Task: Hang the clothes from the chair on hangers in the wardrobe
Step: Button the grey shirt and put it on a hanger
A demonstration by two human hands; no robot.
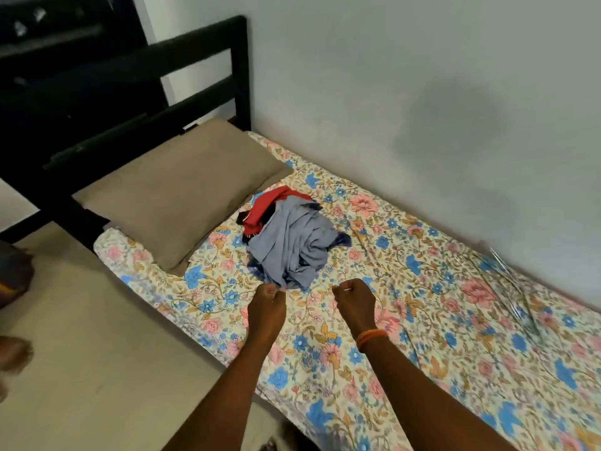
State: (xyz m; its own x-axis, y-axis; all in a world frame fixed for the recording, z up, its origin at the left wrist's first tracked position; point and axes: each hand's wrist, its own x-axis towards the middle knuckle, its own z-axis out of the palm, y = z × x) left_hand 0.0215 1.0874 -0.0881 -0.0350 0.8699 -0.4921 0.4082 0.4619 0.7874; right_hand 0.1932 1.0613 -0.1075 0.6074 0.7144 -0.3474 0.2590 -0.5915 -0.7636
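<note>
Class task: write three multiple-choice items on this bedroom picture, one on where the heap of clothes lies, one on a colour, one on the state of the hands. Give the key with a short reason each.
1. Where does the heap of clothes lie?
A. on the floor
B. on the floral bedsheet beside the pillow
C. on the headboard

2. What colour is the garment on top of the heap?
A. grey-blue
B. yellow
C. white

3. How are the left hand and right hand held?
A. flat on the pillow
B. deep inside the heap
C. fingers curled, over the sheet just short of the heap

Key: B, the heap rests on the sheet next to the pillow; A, grey-blue cloth covers a red piece; C, both fists hover near the heap's near edge.
</note>
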